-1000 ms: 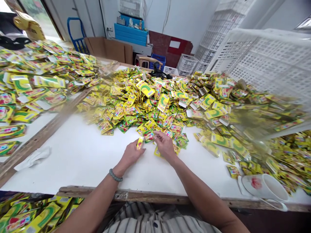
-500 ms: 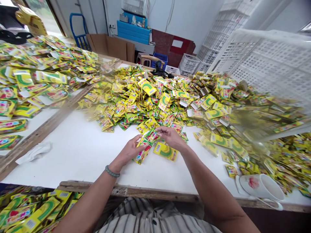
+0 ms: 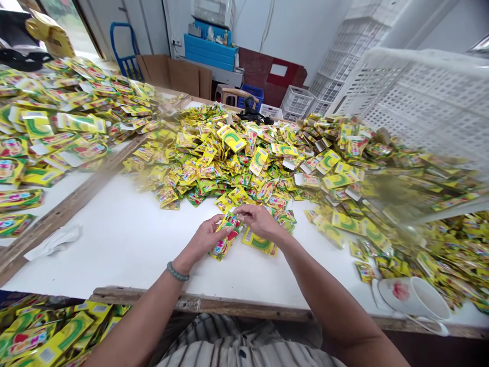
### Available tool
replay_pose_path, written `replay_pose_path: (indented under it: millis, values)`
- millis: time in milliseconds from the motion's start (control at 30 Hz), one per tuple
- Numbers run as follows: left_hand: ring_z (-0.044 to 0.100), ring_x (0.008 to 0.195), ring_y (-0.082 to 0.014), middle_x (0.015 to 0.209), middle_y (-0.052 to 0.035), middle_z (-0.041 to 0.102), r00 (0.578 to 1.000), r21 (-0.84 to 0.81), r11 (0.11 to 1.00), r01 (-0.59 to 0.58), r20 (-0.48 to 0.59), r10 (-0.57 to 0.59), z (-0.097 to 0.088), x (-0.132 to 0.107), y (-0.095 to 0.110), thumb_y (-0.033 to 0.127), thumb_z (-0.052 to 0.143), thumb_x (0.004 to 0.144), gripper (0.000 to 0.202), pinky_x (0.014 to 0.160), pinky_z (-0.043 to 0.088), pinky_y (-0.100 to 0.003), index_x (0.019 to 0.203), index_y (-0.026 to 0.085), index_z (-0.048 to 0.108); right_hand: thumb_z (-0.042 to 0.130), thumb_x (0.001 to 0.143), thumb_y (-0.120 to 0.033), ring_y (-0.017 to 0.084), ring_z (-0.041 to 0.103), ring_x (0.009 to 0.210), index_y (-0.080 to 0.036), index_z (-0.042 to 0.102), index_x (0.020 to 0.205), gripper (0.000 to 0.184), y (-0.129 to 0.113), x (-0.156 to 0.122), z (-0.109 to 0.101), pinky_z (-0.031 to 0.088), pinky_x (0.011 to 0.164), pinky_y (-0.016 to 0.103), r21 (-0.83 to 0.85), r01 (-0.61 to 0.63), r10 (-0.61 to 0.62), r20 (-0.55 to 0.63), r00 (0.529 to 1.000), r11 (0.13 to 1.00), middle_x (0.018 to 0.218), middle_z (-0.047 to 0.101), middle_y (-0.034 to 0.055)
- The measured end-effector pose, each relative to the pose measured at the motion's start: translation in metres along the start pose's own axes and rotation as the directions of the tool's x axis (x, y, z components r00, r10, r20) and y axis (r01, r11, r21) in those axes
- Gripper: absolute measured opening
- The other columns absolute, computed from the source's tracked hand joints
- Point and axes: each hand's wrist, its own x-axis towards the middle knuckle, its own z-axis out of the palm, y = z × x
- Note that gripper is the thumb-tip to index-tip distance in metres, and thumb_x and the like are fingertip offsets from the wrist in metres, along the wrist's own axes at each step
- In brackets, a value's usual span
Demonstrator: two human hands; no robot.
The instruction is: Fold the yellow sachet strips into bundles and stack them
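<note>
My left hand [image 3: 204, 239] grips a small stack of yellow-green sachets [image 3: 224, 239] just above the white table [image 3: 126, 239]. My right hand [image 3: 257, 220] pinches the top of the same stack from the right, fingers closed. One larger yellow sachet [image 3: 260, 243] lies flat under my right wrist. A big heap of the same sachets [image 3: 244, 158] spreads across the table right behind both hands. A beaded bracelet sits on my left wrist.
A white cup with a red flower [image 3: 414, 299] lies on its side at the front right edge. A white plastic crate [image 3: 428, 102] looms at right. More sachets cover the left table [image 3: 46, 132] and a pile at lower left [image 3: 49, 336]. A crumpled white wrapper [image 3: 53, 240] lies left.
Both hands lifted from the heap's edge with a stack of sachets between them; the stack grew from one sachet to several. A larger sachet now lies exposed on the table.
</note>
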Motion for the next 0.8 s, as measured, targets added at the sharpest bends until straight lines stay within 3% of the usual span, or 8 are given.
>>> replay_pose_path:
  millis: [67, 133, 233, 333, 400, 533, 667, 800]
  values:
    - [0.067, 0.063, -0.0163, 0.077, -0.0009, 0.072, 1.000, -0.021, 0.999, 0.028, -0.009, -0.028, 0.000, 0.001, 0.000, 0.048, 0.082, 0.065, 0.055, 0.059, 0.050, -0.025, 0.105, 0.017, 0.059, 0.055, 0.085, -0.026, 0.017, 0.060, 0.072, -0.020, 0.072, 0.095, 0.021, 0.005, 0.006, 0.000, 0.044, 0.067, 0.027, -0.018, -0.025, 0.024, -0.030, 0.999, 1.000, 0.081, 0.070, 0.0014]
    - [0.067, 0.061, -0.0175, 0.073, -0.0006, 0.072, 0.996, -0.061, 0.995, 0.076, -0.033, -0.078, -0.001, 0.001, 0.001, 0.049, 0.081, 0.064, 0.054, 0.059, 0.051, -0.027, 0.102, 0.018, 0.058, 0.053, 0.089, -0.032, 0.017, 0.061, 0.072, -0.019, 0.072, 0.097, 0.024, 0.012, 0.017, -0.003, 0.045, 0.068, 0.028, -0.092, -0.094, 0.077, -0.174, 0.982, 0.991, 0.081, 0.070, 0.0024]
    - [0.067, 0.058, -0.0191, 0.070, 0.0003, 0.071, 0.985, -0.083, 0.987, 0.139, -0.087, -0.146, -0.002, 0.002, 0.002, 0.047, 0.081, 0.062, 0.051, 0.057, 0.051, -0.029, 0.098, 0.020, 0.057, 0.056, 0.090, -0.039, 0.023, 0.062, 0.087, -0.017, 0.071, 0.100, 0.029, 0.020, 0.038, -0.005, 0.045, 0.078, 0.033, -0.357, -0.272, 0.110, -0.413, 0.904, 0.894, 0.093, 0.070, 0.0090]
    - [0.066, 0.056, -0.0185, 0.064, 0.0022, 0.067, 0.974, -0.075, 0.983, 0.166, -0.142, -0.175, -0.004, 0.005, 0.002, 0.046, 0.075, 0.066, 0.041, 0.056, 0.051, -0.029, 0.093, 0.020, 0.058, 0.065, 0.086, -0.042, 0.030, 0.057, 0.105, -0.015, 0.070, 0.100, 0.031, 0.022, 0.057, 0.003, 0.042, 0.088, 0.039, -0.589, -0.329, 0.110, -0.376, 0.920, 0.738, 0.109, 0.066, 0.0158]
    - [0.064, 0.055, -0.0173, 0.062, 0.0033, 0.064, 0.969, -0.069, 0.983, 0.169, -0.169, -0.179, -0.005, 0.006, 0.001, 0.045, 0.072, 0.068, 0.035, 0.055, 0.050, -0.028, 0.088, 0.020, 0.058, 0.065, 0.087, -0.041, 0.031, 0.056, 0.110, -0.016, 0.068, 0.101, 0.029, 0.021, 0.065, 0.012, 0.040, 0.091, 0.041, -0.638, -0.324, 0.117, -0.345, 0.931, 0.698, 0.112, 0.066, 0.0161]
    - [0.059, 0.053, -0.0140, 0.061, 0.0045, 0.061, 0.975, -0.039, 0.993, 0.108, -0.191, -0.114, -0.005, 0.006, 0.001, 0.040, 0.069, 0.069, 0.027, 0.052, 0.045, -0.024, 0.082, 0.019, 0.058, 0.067, 0.086, -0.041, 0.031, 0.057, 0.106, -0.011, 0.061, 0.112, 0.041, 0.024, 0.073, 0.026, 0.036, 0.091, 0.042, -0.599, -0.453, 0.186, -0.454, 0.871, 0.660, 0.106, 0.068, 0.0183]
    - [0.058, 0.054, -0.0134, 0.060, 0.0058, 0.058, 0.975, -0.056, 0.997, 0.047, -0.214, -0.058, -0.005, 0.005, 0.001, 0.039, 0.069, 0.068, 0.026, 0.053, 0.042, -0.023, 0.080, 0.020, 0.057, 0.065, 0.088, -0.033, 0.030, 0.056, 0.102, -0.014, 0.063, 0.100, 0.022, 0.030, 0.070, 0.030, 0.033, 0.090, 0.042, -0.616, -0.368, 0.159, -0.367, 0.916, 0.696, 0.089, 0.070, 0.0135]
    - [0.056, 0.053, -0.0126, 0.062, 0.0046, 0.061, 0.970, -0.048, 0.996, 0.077, -0.229, -0.086, -0.009, 0.007, -0.002, 0.041, 0.069, 0.068, 0.028, 0.052, 0.041, -0.023, 0.081, 0.019, 0.060, 0.060, 0.088, -0.027, 0.025, 0.055, 0.096, -0.018, 0.062, 0.093, 0.012, 0.031, 0.050, 0.018, 0.036, 0.085, 0.037, -0.414, -0.256, 0.058, -0.433, 0.899, 0.873, 0.089, 0.066, 0.0078]
